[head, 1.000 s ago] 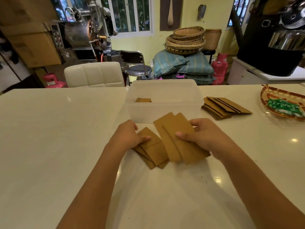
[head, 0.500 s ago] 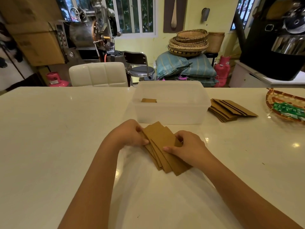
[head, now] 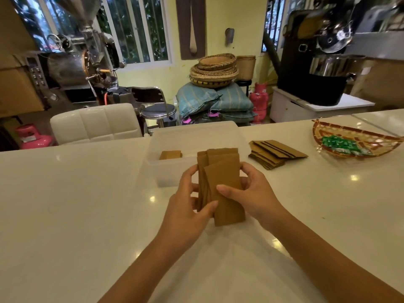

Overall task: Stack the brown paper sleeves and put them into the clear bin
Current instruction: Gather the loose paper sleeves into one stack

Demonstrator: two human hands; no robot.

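The big white table (head: 65, 215) held a clear bin (head: 166, 171), with one brown sleeve (head: 170, 154) lying inside it. Right of the bin sat a loose pile of sleeves (head: 275, 153). In front of the bin, the left hand (head: 188, 206) and the right hand (head: 251, 191) squeezed a bunch of sleeves (head: 223, 178) between them, standing up off the table, edges not yet lined up.

Lower edges of the held brown paper sleeves (head: 223, 182) are covered by the left hand (head: 188, 213) and right hand (head: 253, 193); their count cannot be told. The near wall of the clear bin (head: 166, 171) is partly hidden behind them. The woven tray (head: 354, 141) is blurred, its green contents unidentifiable.
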